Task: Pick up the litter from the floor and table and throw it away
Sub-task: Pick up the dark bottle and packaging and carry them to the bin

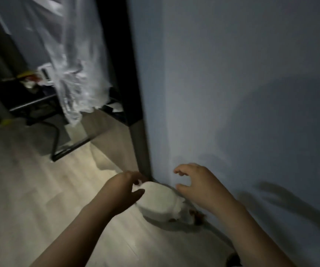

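Note:
A white bag-like bundle (160,203) lies on the pale wood floor (39,189) at the foot of a blue-grey wall (232,83), with some brown scraps (197,216) at its right end. My left hand (124,189) hangs over the bundle's left end, fingers curled near its top edge; whether it touches is blurred. My right hand (195,185) hovers above the bundle's right side with fingers spread and nothing in them.
A dark door frame (128,74) stands left of the wall. Beyond it hangs a clear plastic sheet (74,74), beside a black metal-framed table (35,105) carrying mixed litter (33,78). A small yellow item (6,121) lies on the floor at far left.

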Demonstrator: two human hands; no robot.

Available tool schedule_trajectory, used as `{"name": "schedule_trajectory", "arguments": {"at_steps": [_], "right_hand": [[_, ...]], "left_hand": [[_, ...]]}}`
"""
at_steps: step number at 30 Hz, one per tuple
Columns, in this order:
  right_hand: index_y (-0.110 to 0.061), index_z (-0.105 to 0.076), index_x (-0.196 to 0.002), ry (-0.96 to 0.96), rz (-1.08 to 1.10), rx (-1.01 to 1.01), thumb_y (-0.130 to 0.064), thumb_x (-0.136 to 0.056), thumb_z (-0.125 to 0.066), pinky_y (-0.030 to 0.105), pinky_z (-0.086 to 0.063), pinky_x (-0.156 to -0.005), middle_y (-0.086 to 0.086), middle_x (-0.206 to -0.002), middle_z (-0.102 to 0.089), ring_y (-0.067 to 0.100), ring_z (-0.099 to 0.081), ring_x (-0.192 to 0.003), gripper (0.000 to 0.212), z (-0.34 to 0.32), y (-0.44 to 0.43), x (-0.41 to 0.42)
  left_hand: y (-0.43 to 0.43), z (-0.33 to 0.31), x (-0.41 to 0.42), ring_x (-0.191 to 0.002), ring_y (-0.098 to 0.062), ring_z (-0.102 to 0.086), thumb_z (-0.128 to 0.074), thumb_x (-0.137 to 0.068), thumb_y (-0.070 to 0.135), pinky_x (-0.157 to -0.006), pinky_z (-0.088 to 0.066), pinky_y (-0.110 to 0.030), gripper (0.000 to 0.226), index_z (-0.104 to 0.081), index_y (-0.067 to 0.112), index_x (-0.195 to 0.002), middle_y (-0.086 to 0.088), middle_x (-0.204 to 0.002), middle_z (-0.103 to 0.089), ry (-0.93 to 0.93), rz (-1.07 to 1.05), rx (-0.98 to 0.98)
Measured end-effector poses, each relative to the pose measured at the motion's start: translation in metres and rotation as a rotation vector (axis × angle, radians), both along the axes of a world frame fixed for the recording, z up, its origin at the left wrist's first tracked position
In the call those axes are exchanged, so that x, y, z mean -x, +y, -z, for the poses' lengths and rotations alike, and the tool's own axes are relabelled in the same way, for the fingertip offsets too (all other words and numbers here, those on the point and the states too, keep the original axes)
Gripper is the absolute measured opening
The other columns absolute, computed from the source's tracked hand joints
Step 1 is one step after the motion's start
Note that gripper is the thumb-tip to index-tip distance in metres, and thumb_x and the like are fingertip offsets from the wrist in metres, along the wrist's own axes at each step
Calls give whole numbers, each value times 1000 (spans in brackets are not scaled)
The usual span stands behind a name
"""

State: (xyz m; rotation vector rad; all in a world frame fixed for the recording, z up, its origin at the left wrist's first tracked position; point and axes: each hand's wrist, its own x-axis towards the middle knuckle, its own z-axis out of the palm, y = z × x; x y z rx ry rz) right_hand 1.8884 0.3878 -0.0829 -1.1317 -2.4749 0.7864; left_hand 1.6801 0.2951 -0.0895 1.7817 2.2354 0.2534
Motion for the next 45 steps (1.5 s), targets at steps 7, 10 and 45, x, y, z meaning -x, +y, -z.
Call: {"name": "schedule_trajectory", "arguments": {"at_steps": [7,10,45], "right_hand": [[-23,-63,-119,101,-310,-151,-25,-80,-69,28,-45,-92,-3,-116,-62,11,-58,-106,40,-77,-93,198],[-23,-65,-114,154,-402,-195,-25,-78,-71,29,-46,-92,-3,-110,-62,11,-59,-104,36,-106,-138,268],[-36,-57,-121,193,-929,-282,-37,-86,-63,13,-40,-88,-21,-113,-56,-7,-50,-103,36,-119,-151,876]], "left_hand": [[-165,-66,163,-93,-5,-59,-60,-87,41,-80,-45,-20,37,-54,33,-122,17,-112,-59,104,-294,-141],[-225,-92,215,-96,-5,-59,-60,-87,41,-80,-46,-20,37,-54,33,-122,16,-113,-59,119,-378,-213],[-302,-90,707,-97,5,-54,-59,-86,45,-88,-51,-20,37,-54,38,-122,22,-110,-54,133,-922,-320]]}}
